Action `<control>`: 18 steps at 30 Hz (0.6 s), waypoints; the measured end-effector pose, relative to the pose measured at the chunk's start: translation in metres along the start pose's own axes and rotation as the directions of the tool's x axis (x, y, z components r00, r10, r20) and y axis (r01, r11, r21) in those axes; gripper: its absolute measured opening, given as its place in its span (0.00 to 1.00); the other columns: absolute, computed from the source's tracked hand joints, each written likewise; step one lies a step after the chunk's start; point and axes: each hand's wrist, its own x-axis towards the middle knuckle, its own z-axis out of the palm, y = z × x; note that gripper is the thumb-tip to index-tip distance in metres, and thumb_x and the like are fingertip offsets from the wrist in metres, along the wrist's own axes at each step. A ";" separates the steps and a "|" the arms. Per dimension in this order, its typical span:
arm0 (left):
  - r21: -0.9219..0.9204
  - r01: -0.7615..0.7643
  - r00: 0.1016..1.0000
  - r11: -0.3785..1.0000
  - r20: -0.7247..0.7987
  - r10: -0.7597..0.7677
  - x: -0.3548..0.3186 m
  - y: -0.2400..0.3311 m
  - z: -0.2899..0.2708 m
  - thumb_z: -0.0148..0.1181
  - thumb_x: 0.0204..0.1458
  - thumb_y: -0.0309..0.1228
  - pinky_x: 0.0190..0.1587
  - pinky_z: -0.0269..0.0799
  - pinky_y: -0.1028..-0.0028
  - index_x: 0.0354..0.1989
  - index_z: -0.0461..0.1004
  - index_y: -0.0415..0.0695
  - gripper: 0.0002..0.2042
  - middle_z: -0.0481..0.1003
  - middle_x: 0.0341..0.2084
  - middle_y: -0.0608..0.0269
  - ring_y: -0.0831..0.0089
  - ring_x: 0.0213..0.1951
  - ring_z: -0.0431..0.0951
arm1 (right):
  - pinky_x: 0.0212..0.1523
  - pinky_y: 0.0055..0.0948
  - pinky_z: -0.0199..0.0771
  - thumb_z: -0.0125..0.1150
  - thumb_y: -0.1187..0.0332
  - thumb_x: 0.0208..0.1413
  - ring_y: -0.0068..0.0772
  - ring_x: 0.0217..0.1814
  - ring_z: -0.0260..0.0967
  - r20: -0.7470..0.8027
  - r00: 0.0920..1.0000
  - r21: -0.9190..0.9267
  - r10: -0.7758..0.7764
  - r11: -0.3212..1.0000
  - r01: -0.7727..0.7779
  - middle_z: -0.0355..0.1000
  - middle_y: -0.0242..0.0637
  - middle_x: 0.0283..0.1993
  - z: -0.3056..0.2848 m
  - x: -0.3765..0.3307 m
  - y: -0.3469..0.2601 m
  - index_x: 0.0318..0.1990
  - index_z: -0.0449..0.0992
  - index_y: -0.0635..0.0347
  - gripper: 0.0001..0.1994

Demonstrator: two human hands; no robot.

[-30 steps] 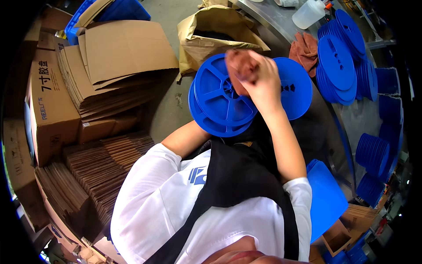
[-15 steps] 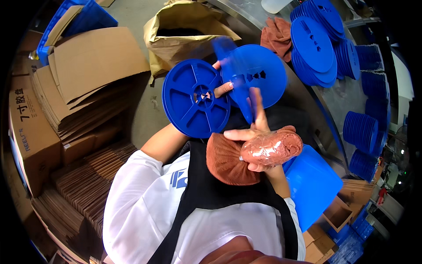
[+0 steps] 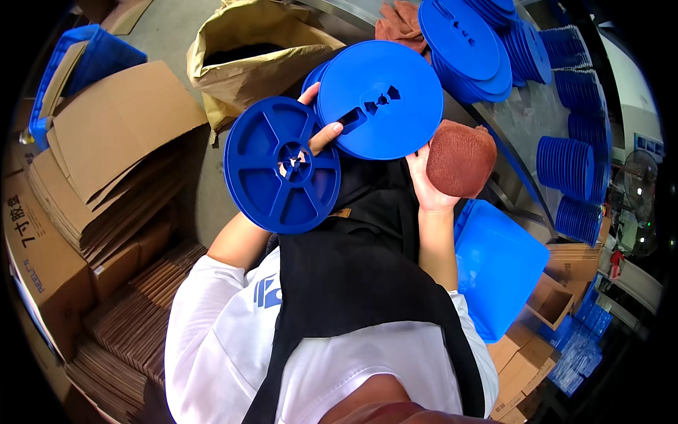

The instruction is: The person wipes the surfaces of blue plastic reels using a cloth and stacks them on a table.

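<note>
My left hand (image 3: 326, 134) is closed on the edge of several stacked blue reel discs (image 3: 417, 92), its thumb on the near face and fingertips showing at the far edge. The top disc is smooth, with cut-outs at its centre. In front of my left wrist is a darker blue spoked disc (image 3: 247, 185); skin shows through its central hole, and how it is held is hidden. My right hand (image 3: 431, 187) is around a reddish-brown cloth pad (image 3: 462, 159), beside the smooth disc's lower right edge. Its fingers are mostly hidden behind the pad and disc.
Blue disc stacks (image 3: 462, 42) and a crumpled brown cloth (image 3: 401, 27) lie on the metal table at the far right. An open paper sack (image 3: 247, 81) stands ahead. Flat cardboard (image 3: 120, 127) fills the left; a blue bin (image 3: 498, 275) is by my right arm.
The blurred, tilted disc between my hands now lies flat with those in my left hand. My right hand has moved forward and turned, hiding the pad's clear-wrapped handle. The view has shifted.
</note>
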 end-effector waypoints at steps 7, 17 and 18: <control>0.123 -0.022 1.000 0.992 -0.004 0.023 -0.003 0.006 -0.002 0.70 0.48 0.32 0.62 0.61 0.66 0.66 0.59 0.47 0.36 0.68 0.56 0.52 0.65 0.60 0.66 | 0.71 0.49 0.48 0.55 0.46 0.56 0.40 0.68 0.57 0.169 0.982 0.222 0.080 0.968 -0.117 0.65 0.35 0.62 -0.004 0.004 0.002 0.57 0.70 0.49 0.26; 0.169 0.003 1.000 0.986 -0.019 0.000 -0.003 0.007 -0.006 0.72 0.46 0.35 0.61 0.64 0.66 0.66 0.61 0.49 0.37 0.70 0.52 0.51 0.63 0.58 0.69 | 0.67 0.46 0.56 0.55 0.47 0.58 0.37 0.66 0.60 -0.057 0.998 0.054 0.022 0.998 -0.019 0.68 0.31 0.61 -0.007 0.005 0.000 0.55 0.71 0.45 0.22; 0.171 -0.011 1.000 0.985 -0.024 0.016 -0.002 0.005 -0.007 0.72 0.46 0.35 0.60 0.64 0.66 0.66 0.62 0.49 0.37 0.70 0.52 0.51 0.63 0.57 0.69 | 0.67 0.46 0.56 0.55 0.47 0.58 0.37 0.66 0.60 -0.056 0.998 0.053 0.023 0.998 -0.020 0.68 0.31 0.61 -0.007 0.005 0.000 0.55 0.71 0.45 0.22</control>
